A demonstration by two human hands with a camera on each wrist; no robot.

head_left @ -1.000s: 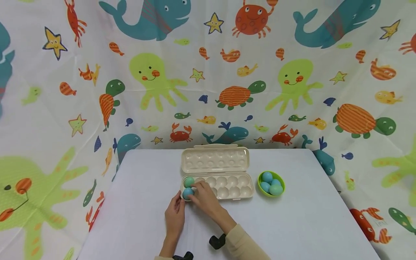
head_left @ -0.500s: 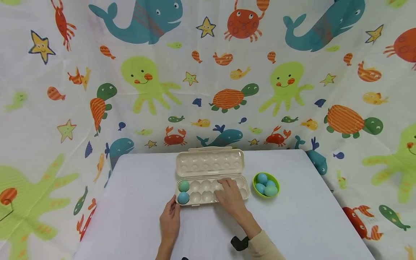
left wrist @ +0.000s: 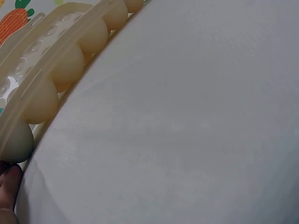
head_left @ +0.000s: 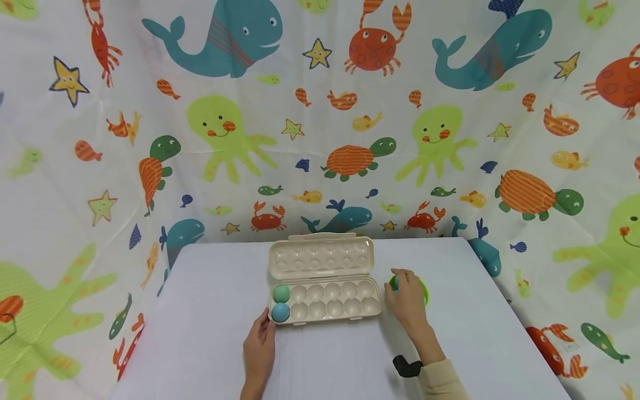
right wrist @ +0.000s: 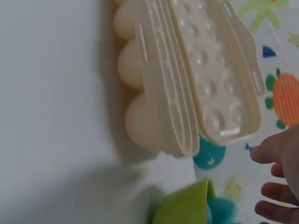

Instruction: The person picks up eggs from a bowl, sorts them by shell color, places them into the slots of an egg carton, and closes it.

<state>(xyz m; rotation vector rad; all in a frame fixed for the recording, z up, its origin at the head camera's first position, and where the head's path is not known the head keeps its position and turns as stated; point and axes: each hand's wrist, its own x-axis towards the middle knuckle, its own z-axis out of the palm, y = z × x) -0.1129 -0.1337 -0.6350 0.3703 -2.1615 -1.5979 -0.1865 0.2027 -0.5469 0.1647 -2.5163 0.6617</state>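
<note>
A cream plastic egg carton (head_left: 325,300) lies with its lid (head_left: 321,258) raised at the back. Its leftmost cups hold a green egg (head_left: 281,293) and, in front, a blue egg (head_left: 280,312). My left hand (head_left: 259,347) holds the carton's front left corner; a fingertip (left wrist: 9,184) shows there in the left wrist view. My right hand (head_left: 409,300) is over the green bowl (head_left: 426,294), fingers spread and holding nothing that shows. A blue egg (right wrist: 222,210) peeks out of the bowl in the right wrist view. The hand hides most of the bowl's contents in the head view.
A white table (head_left: 210,311) carries everything. Behind it hangs a cloth (head_left: 300,183) printed with sea animals. A black wrist strap piece (head_left: 407,366) sits by the right sleeve (head_left: 442,380).
My right hand has let go of the blue egg in the front left cup and moved right, across the carton, to the bowl. The left hand stays at the carton's corner.
</note>
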